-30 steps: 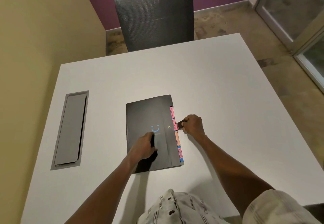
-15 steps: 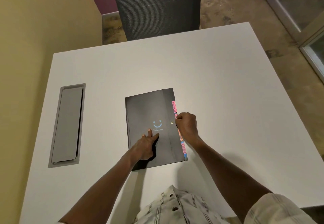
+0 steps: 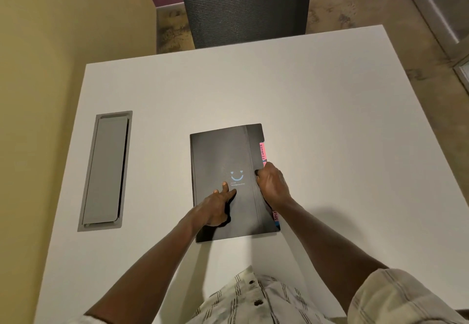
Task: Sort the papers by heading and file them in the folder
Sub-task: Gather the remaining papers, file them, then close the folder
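A closed black folder (image 3: 218, 156) with a blue smiley on its cover lies flat in the middle of the white table (image 3: 330, 120). Coloured index tabs stick out along its right edge: a pink one (image 3: 262, 151) above and another (image 3: 275, 215) below. My left hand (image 3: 215, 207) rests on the lower cover with straight fingers. My right hand (image 3: 274, 186) is curled over the folder's right edge, its thumb pressing the black closing tab onto the cover where the snap sits. No loose papers are in view.
A grey cable hatch (image 3: 105, 171) is set into the table at the left. A dark mesh chair (image 3: 243, 3) stands at the far edge. A yellow wall runs along the left side, and bare floor lies to the right.
My right hand carried the black closing tab from beside the folder's edge over onto the cover. My left hand's fingers have straightened on the cover. The view has tilted down.
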`<state>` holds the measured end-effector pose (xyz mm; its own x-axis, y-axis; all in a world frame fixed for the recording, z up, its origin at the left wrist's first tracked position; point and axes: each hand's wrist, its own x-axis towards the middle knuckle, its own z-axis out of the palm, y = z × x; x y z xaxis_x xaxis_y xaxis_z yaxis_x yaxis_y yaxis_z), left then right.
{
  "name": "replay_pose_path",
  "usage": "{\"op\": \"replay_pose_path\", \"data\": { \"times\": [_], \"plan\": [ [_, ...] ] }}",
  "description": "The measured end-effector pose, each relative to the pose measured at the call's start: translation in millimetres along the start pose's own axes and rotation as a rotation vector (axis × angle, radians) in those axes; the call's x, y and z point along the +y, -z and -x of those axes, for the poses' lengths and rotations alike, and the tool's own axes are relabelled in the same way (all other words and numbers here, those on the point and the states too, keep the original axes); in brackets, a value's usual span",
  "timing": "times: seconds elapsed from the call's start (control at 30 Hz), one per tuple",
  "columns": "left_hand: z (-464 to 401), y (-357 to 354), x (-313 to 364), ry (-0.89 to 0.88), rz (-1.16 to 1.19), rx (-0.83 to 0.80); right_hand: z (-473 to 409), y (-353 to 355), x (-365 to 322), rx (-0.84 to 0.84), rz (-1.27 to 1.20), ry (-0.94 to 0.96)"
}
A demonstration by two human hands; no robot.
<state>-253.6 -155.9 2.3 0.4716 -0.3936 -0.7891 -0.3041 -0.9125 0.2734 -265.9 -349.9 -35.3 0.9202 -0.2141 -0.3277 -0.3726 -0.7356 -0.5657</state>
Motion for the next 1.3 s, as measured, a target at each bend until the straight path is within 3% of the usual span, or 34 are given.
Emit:
{"op": "replay_pose_path", "data": {
  "times": [0.2,0.33,0.47,0.63,0.73,0.83,1.0,1.07,1.17,1.3],
  "plan": [
    [-0.6,-1.7,-0.3,0.001,0.013,0.004,15.0,4.0,-0.6,0.022,0.008,0.076],
    [-0.4,-2.4,0.1,0.004,0.016,0.004,18.5,7.8,-7.3,-0.127,0.34,0.309],
    [0.3,-3.1,4.3,0.014,0.013,-0.003,17.7,7.4,-18.7,-0.161,0.514,0.267],
    [1.7,-2.6,5.7,0.016,0.022,-0.019,19.8,8.5,-22.4,-0.149,0.671,0.372],
    [3.7,-5.4,8.7,0.021,0.079,-0.011,22.6,9.3,-20.5,-0.123,0.573,0.329],
    [5.4,-17.0,14.8,0.042,0.156,0.097,26.3,5.8,-8.7,-0.107,0.312,0.257],
    [0.9,-27.8,13.1,0.112,0.592,0.684,23.5,10.2,-2.1,-0.007,0.125,0.164],
    [4.3,-18.1,6.8,0.202,0.711,0.816,17.8,15.2,-2.0,0.072,0.051,0.094],
    [7.5,-4.3,-8.2,0.292,0.786,0.905,4.8,30.0,-7.0,0.169,-0.126,-0.12],
    [7.5,0.0,-27.1,0.44,0.897,0.868,-9.5,37.4,-9.2,0.013,-0.244,-0.337]
  ]
}}
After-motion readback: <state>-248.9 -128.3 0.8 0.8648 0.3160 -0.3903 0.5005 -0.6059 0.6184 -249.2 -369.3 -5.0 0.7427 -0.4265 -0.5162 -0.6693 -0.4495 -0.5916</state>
